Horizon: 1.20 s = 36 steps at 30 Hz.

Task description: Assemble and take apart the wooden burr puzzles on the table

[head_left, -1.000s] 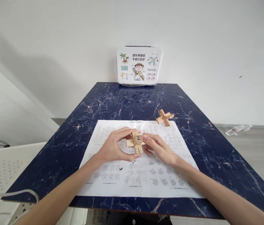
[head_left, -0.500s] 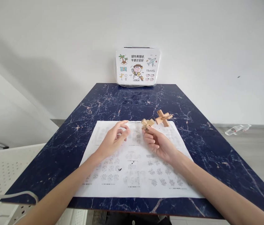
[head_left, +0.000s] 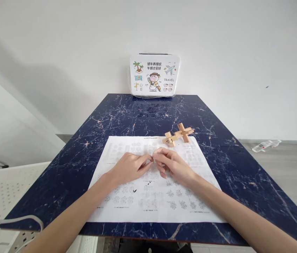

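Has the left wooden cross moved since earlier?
Yes: the left cross moved away and right, to the far edge of the sheet, beside the other cross.

Printed sheet [head_left: 153, 198], white case [head_left: 155, 79] on marbled table [head_left: 143, 123]

Whether anything is pinched by the hands [head_left: 174, 166] cannot be told; the paper sheet [head_left: 138, 216] is partly hidden, its fine print [head_left: 197, 212] illegible.

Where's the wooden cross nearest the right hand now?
In the head view, the nearer wooden cross lies right of centre at the far edge of the printed sheet, beyond the right hand and left of the other wooden cross.
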Each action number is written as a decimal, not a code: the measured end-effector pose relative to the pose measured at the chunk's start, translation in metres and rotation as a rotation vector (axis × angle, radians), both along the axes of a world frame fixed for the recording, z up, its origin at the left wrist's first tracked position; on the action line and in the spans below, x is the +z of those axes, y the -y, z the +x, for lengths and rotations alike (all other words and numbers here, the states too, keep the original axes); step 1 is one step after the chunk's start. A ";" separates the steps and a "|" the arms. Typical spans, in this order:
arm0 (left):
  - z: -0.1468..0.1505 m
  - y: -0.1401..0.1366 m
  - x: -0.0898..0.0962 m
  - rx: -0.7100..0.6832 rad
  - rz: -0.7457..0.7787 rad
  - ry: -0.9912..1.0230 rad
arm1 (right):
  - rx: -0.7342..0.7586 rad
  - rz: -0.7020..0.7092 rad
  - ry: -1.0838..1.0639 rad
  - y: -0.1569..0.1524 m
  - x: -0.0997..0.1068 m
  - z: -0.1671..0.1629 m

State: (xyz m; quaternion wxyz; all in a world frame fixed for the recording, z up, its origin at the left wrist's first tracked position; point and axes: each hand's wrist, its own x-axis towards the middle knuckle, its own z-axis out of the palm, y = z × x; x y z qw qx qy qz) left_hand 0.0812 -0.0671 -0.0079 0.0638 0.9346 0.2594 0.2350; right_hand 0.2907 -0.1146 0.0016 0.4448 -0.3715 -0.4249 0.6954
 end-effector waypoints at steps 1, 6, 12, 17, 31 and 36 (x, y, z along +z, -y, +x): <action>0.000 0.000 -0.001 -0.003 0.029 -0.008 | 0.027 0.045 0.055 0.001 0.000 -0.001; 0.000 0.000 0.000 -0.036 0.061 -0.011 | 0.094 0.146 0.200 0.004 -0.002 0.000; 0.000 0.000 0.001 -0.049 0.071 -0.012 | 0.101 0.157 0.208 0.003 -0.002 0.001; 0.001 0.000 0.003 -0.051 0.074 0.000 | 0.100 0.160 0.224 0.004 -0.001 0.001; 0.001 -0.001 0.002 -0.066 0.099 0.012 | 0.101 0.159 0.239 0.004 0.002 0.000; 0.001 0.000 0.003 -0.064 0.102 0.011 | 0.105 0.160 0.244 0.004 0.002 0.001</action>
